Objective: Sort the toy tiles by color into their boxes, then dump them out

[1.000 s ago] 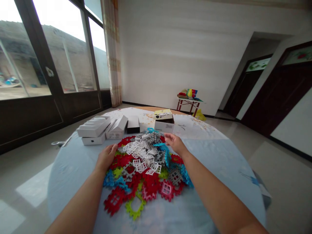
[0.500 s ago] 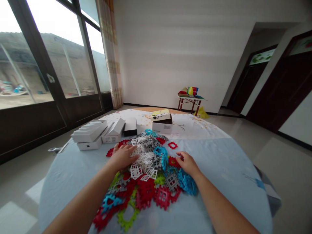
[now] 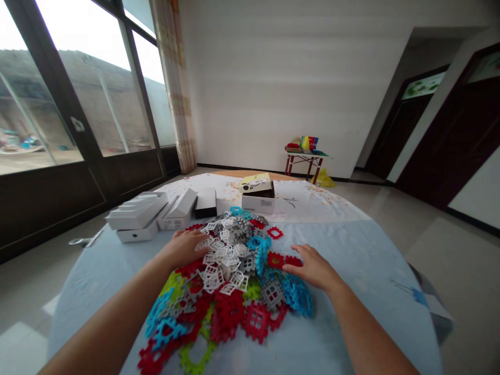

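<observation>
A heap of plastic interlocking building pieces lies on the table, with white window-shaped pieces (image 3: 222, 260) on top. Resting on the heap's left side, my left hand (image 3: 183, 248) has its fingers stretched towards the white pieces; its fingertips are partly hard to make out. At the right edge, my right hand (image 3: 315, 265) is open, thumb and fingers apart, beside red pieces (image 3: 292, 261). Just below it are blue pieces (image 3: 297, 296) and a grey window-shaped piece (image 3: 272, 292). Red, green and blue toothed pieces spread along the near side, including a red square piece (image 3: 257, 320).
White boxes (image 3: 136, 211) stand at the table's left, one stacked on another. A black-sided white box (image 3: 205, 203) and an open yellow-lidded box (image 3: 258, 200) are behind the heap. A light blue cloth (image 3: 367, 291) covers the round table. A small table (image 3: 307, 154) stands by the wall.
My right hand has moved right and its fingers have spread, with more red pieces showing beside it. My left hand has shifted left and slightly nearer. The view has tilted slightly.
</observation>
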`<state>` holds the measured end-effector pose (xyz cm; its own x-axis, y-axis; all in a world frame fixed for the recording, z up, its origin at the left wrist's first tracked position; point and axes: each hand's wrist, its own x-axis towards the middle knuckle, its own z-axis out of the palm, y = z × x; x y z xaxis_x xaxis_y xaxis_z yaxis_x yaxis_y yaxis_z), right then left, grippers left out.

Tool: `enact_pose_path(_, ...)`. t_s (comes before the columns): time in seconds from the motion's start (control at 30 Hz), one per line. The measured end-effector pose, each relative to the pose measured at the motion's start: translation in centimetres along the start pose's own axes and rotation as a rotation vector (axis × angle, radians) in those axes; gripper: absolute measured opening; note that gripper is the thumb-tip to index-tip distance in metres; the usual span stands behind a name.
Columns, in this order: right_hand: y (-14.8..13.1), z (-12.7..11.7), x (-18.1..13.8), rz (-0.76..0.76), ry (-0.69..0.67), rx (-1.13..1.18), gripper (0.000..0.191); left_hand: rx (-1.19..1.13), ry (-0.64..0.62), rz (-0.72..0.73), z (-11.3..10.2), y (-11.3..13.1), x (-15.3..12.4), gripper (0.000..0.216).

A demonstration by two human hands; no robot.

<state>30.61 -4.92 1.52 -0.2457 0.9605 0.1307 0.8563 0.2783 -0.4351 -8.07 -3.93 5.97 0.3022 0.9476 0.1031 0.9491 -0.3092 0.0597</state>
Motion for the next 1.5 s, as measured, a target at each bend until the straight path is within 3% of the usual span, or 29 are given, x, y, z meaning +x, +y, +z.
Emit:
enact_pose_path(0.17, -0.8, 0.2, -0.2, -0.065, -0.186, 0.055, 0.087, -0.316, 0.216, -0.188, 1.3, -4.4, -0.7, 0.055)
enact_pose_path(0.33, -2.0, 1.5, 0.7, -0.091, -0.135, 0.191, 0.078, -0.648, 0.491, -0.485, 3.6, -5.6, -1.4, 0.051)
enact_pose_path(0.53, -3.7, 3.2, 2.8, -0.161, -0.027, 0.366, 0.057, -0.716, 0.62, -0.62, 5.5, -6.1, -2.2, 0.048)
enact_pose_path(0.77, -7.9, 2.7, 5.9, -0.22, -0.009, 0.417, 0.047, -0.782, 0.606, -0.585, 5.6, -6.2, -2.7, 0.048)
enact_pose_path(0.97, -12.3, 3.1, 8.2, -0.217, -0.011, 0.618, 0.032, -0.836, 0.55, -0.485, 5.8, -4.7, -1.9, 0.052)
enact_pose_path(1.2, -17.5, 4.3, 8.8, -0.257, -0.247, 1.109, 0.051, -0.989, 0.487, -0.414, 4.8, -2.7, -1.7, 0.058)
enact_pose_path(1.3, -16.2, 3.3, 8.2, -0.244, -0.162, 1.056, 0.046, -1.139, 0.536, -0.455, 4.5, -3.0, -2.2, 0.058)
enact_pose_path(1.4, -12.3, 1.6, 7.4, -0.165, -0.022, 0.75, 0.04, -1.186, 0.587, -0.491, 4.5, -3.6, -2.3, 0.061)
enact_pose_path(1.5, -7.7, 0.0, 5.7, -0.174, -0.066, 0.432, 0.039, -1.088, 0.593, -0.47, 4.7, -3.9, -2.1, 0.06)
